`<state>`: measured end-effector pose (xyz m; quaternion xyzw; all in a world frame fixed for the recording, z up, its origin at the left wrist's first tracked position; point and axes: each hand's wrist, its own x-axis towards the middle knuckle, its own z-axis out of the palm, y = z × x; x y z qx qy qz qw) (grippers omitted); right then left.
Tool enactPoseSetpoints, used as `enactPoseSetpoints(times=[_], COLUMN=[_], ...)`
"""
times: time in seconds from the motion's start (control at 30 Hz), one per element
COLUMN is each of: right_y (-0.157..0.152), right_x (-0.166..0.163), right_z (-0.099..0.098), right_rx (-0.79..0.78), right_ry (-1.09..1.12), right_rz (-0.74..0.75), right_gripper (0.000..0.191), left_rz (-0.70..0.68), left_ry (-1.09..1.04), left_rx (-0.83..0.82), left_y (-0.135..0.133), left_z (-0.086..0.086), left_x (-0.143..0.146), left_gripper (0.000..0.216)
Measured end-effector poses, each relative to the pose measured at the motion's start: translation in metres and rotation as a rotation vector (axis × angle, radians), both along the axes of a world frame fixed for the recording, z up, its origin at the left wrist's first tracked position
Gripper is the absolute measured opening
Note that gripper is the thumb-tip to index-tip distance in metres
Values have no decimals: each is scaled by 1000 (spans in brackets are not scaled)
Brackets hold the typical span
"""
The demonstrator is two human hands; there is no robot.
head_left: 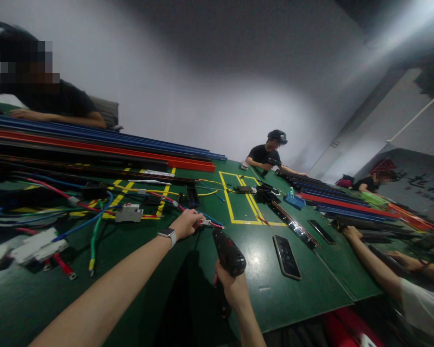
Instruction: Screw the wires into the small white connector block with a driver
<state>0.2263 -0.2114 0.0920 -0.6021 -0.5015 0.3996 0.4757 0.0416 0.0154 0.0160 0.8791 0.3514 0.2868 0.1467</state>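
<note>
My left hand [186, 223], with a watch on its wrist, is closed around a small white circuit breaker [204, 222]. Short red and blue wires [217, 225] stick out from its right side. In my right hand [228, 283] is a black cordless screwdriver [230, 252], gripped by its handle. The tool's nose points away from me, close to the wire ends; whether it touches them I cannot tell. Left of my hands lie a white circuit breaker [129, 213] and a larger one [39, 246] with red leads. A green cable [95, 237] with a metal lug lies between them.
Long blue and orange rails [159, 156] run along the table's far left. A phone [287, 257] and a second phone [321, 231] lie right of me. A blue bin [294, 200] stands farther back. Co-workers sit around the table; one's arm [374, 262] reaches in at the right.
</note>
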Motion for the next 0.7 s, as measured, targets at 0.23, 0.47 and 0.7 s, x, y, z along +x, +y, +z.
enactPoseSetpoints(times=[0.23, 0.47, 0.7], right_y=[4, 3, 2], right_x=[3, 3, 2], right_z=[-5, -6, -5], right_rx=[-9, -8, -3], right_ry=[17, 20, 16], right_rz=[17, 8, 10], right_gripper=[26, 26, 26], left_rz=[-8, -3, 6], left_ry=[3, 5, 2], left_rx=[2, 9, 11], left_y=[0, -1, 0], left_z=[0, 1, 0], left_x=[0, 0, 0], left_gripper=[34, 33, 29])
